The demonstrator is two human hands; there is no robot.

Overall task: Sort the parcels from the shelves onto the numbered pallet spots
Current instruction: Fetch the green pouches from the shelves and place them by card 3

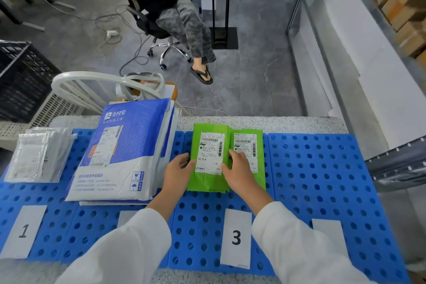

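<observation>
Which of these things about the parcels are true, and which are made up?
1. Both the left hand and the right hand hold the left green parcel. True.
2. The right green parcel lies on the spot marked 1. False: it lies on the spot with card 3.
3. The blue and white parcel stack sits left of the green ones. True.
4. The far-right pallet spot is piled with parcels. False: no parcel lies there.

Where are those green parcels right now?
In the head view, centre: the green parcels lie on the blue pallet just beyond the card marked 3, right of the blue-and-white mailers.
</observation>
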